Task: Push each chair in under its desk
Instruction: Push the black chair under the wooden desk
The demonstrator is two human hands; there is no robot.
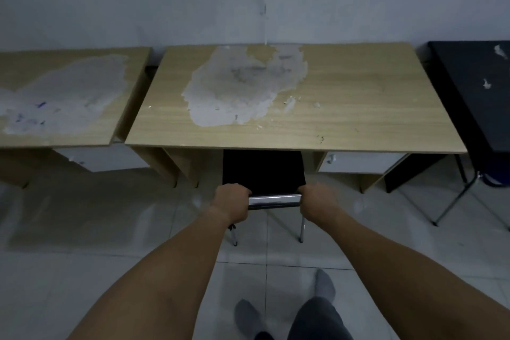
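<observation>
Chrome tubing forms the top rail [274, 199] of a black chair [263, 170], and a person looking down grips it at both ends, arms stretched forward. Left hand [231, 203] is curled closed around the rail's left end; right hand [317, 201] is wrapped shut around the right end. Seen from the person's place, the chair stands at twelve o'clock, its seat already partly beneath the front edge of a wood-grain table [358, 107] whose top carries a large pale worn patch. A second worn table [63, 96] sits at ten o'clock, and a black table [474, 85] with folding metal legs at two o'clock. A white drawer unit [361, 163] hangs under the middle table just right of the chair; a push that drifts to three o'clock would likely knock the chair against it, and an uneven shove from one hand could twist the legs on the smooth tiled floor [96, 257]. How much room is left under the table cannot be judged, since the tabletop hides the seat's far end and front legs. Only the two rear legs show. Dim light swallows detail in the black seat, and the fingertips are out of sight behind the rail.
</observation>
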